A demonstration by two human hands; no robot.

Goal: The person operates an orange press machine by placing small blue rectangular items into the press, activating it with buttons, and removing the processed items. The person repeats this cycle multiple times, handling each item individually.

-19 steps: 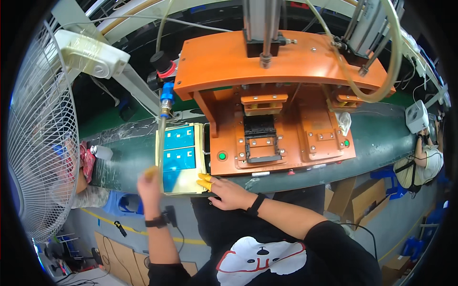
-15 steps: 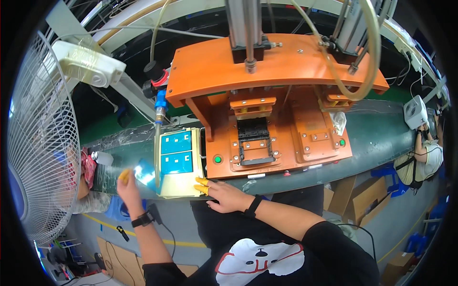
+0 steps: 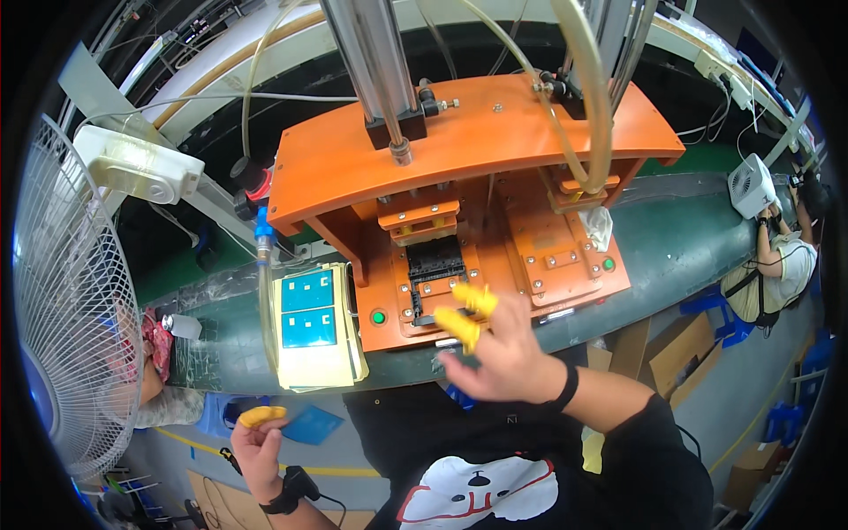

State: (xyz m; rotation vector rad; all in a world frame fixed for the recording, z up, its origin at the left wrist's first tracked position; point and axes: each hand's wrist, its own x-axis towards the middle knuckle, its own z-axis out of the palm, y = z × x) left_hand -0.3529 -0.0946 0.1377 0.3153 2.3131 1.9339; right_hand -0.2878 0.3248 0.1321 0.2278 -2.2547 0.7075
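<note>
Reaching toward the orange press fixture (image 3: 495, 185), the right hand (image 3: 499, 358) is hovering just in front of the black nest (image 3: 435, 261) at its centre, fingers spread, yellow finger cots (image 3: 468, 309) showing on the raised fingertips; nothing is visibly pinched between them. The left hand (image 3: 258, 442) is hanging low and well apart, below the edge of the green conveyor belt (image 3: 680, 238), fingers curled, a yellow cot on one tip; whether it is gripping anything, cannot tell. A stack of pale sheets with blue panels (image 3: 314, 327) is lying on the belt just left of the fixture. A white fan guard (image 3: 71, 309) is standing at far left. Another person (image 3: 777, 265) is sitting at far right.
</note>
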